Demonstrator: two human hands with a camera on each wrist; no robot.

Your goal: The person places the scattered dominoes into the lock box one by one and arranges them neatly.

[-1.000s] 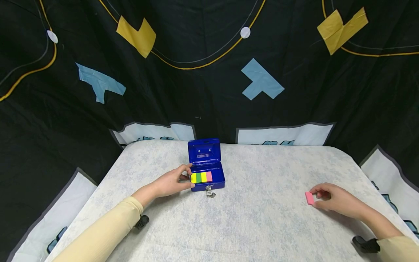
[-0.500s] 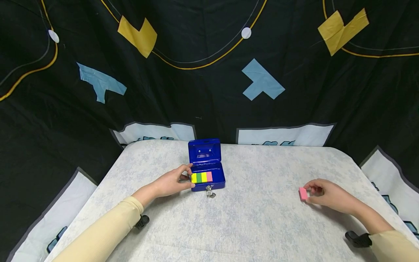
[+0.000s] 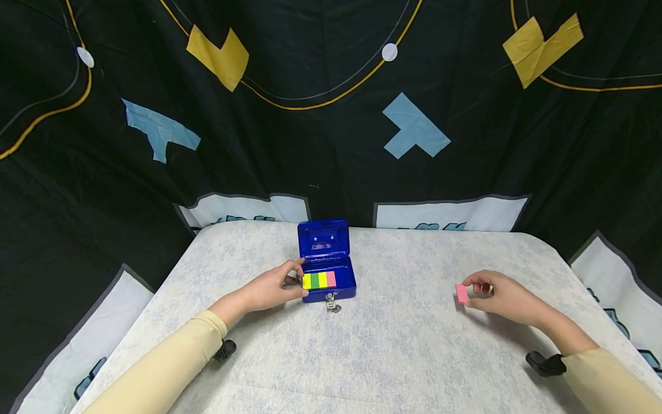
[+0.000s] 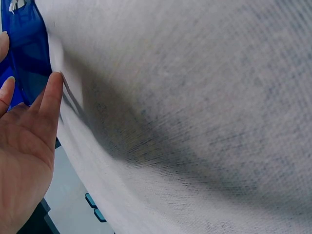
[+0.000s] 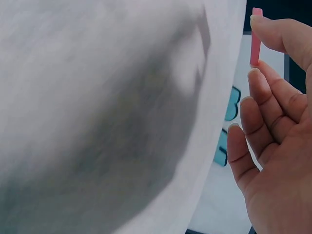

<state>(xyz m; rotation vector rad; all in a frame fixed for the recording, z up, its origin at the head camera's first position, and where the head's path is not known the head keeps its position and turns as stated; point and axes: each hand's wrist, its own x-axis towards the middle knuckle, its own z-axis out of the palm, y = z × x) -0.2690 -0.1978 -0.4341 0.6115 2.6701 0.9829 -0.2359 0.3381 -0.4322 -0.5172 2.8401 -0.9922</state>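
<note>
A blue metal cash box sits on the table with its lid raised. Inside, a row of yellow, green, yellow and pink rectangular blocks lies along the front left. My left hand touches the box's left side, thumb near the front corner, index finger farther back; in the left wrist view its fingers look loosely extended against the blue box. Well to the right, my right hand pinches a thin pink block between thumb and fingertips. The right wrist view shows this pink block edge-on, above the other loosely bent fingers.
A small padlock with keys hangs at the box front. The pale patterned tablecloth stretches between box and right hand. Behind the table hangs a black curtain with taped shapes. Dark wrist devices sit at both cuffs.
My right hand has moved left and slightly away from me, carrying the pink block toward the cash box. The left hand and the box have stayed in place.
</note>
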